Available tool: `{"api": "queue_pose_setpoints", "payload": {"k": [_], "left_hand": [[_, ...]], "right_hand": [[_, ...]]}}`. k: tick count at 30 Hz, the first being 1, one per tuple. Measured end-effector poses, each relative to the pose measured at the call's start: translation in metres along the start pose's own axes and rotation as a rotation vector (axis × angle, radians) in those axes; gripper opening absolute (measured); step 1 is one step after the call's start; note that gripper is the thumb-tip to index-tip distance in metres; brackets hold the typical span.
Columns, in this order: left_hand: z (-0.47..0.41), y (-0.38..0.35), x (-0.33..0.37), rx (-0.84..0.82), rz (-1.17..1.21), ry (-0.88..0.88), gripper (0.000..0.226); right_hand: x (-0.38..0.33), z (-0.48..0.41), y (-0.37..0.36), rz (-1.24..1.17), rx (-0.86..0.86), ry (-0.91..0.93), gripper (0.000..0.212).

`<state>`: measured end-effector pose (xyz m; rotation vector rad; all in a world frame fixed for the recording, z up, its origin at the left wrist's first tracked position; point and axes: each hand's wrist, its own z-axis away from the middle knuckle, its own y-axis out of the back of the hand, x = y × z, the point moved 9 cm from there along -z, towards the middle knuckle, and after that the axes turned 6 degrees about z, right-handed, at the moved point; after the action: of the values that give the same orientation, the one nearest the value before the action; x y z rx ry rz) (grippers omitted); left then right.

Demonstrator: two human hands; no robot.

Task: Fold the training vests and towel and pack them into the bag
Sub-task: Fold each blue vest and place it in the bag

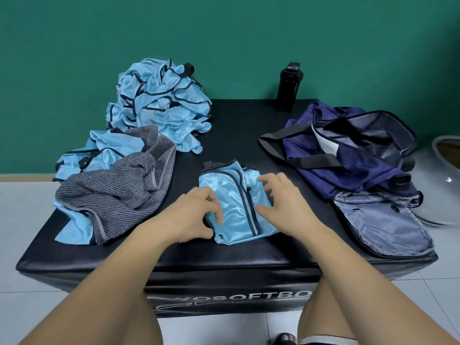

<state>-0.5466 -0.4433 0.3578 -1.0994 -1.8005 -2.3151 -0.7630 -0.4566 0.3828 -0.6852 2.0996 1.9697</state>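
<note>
So, early days on this one; by my read one vest (236, 202) is folded or nearly so, everything else is untouched.

Status as it looks:
- folded vest sits near the front middle of the black padded box (224, 255); it's a small light-blue packet with dark trim running down it; a second layer peeks out behind its far edge, can't tell if that's the same vest or another folded one under it
- left hand (196, 212) is on the packet's left edge, fingers curled and pinching the fabric; right hand (283, 197) rests on the right edge, fingers half spread and bent, pressing rather than gripping; slight blur on its fingertips
- pile of vests (159, 103) at the back left is still a crumpled heap; more blue fabric spills out under and beside the towel (119, 188)
- towel is grey striped, bunched up at the left, not folded
- bag (353, 150) is navy, on the right side of the box, well apart from the packet; mouth gapes open, flap hanging toward the front; nothing blue visible inside, though part of the interior is hidden
- black bottle (290, 85) stands at the back edge, not part of the job

Left to do, judging from this: finish this fold, put it in the bag, work through the heap, fold the towel, pack all.
</note>
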Motion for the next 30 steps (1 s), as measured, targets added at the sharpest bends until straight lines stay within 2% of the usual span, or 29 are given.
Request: {"api": "queue_pose_setpoints", "payload": {"k": [2,5,8,10,12,14,16,19,20,22,25,30], "left_hand": [[-0.001,0.002,0.0,0.009,0.004,-0.003,0.025],[-0.002,0.009,0.003,0.056,0.067,-0.006,0.018],[-0.001,0.021,-0.002,0.163,0.138,0.083,0.013],[0.001,0.025,-0.008,0.191,0.196,0.145,0.01],[0.003,0.03,-0.014,0.209,0.255,0.174,0.017],[0.004,0.034,-0.02,0.228,0.317,0.206,0.014],[0.004,0.036,-0.023,0.256,0.366,0.239,0.007],[0.005,0.03,-0.03,0.273,0.683,0.324,0.012],[0.005,0.026,-0.031,0.263,0.795,0.357,0.012],[0.005,0.019,-0.032,0.238,0.898,0.408,0.016],[0.005,0.012,-0.032,0.235,0.923,0.473,0.021],[0.004,0.006,-0.032,0.205,0.906,0.507,0.021]], "right_hand": [[-0.01,0.003,0.007,-0.084,0.05,0.076,0.052],[-0.027,0.009,0.001,-0.127,-0.035,0.173,0.049],[-0.04,0.016,-0.009,-0.103,-0.149,0.22,0.065],[-0.037,0.015,-0.011,-0.062,-0.182,0.189,0.075],[-0.025,0.01,-0.012,-0.039,-0.183,0.118,0.075],[-0.016,0.007,-0.01,-0.058,-0.155,0.078,0.066],[-0.008,0.004,-0.004,-0.174,-0.092,0.048,0.044],[0.0,-0.001,0.008,-0.375,0.009,-0.027,0.008],[0.002,-0.003,0.011,-0.413,0.032,-0.033,0.005],[0.004,-0.005,0.009,-0.459,0.039,-0.044,0.015],[0.005,-0.006,0.004,-0.452,0.068,-0.087,0.019],[0.002,-0.012,-0.01,-0.368,0.101,-0.156,0.013]]}}
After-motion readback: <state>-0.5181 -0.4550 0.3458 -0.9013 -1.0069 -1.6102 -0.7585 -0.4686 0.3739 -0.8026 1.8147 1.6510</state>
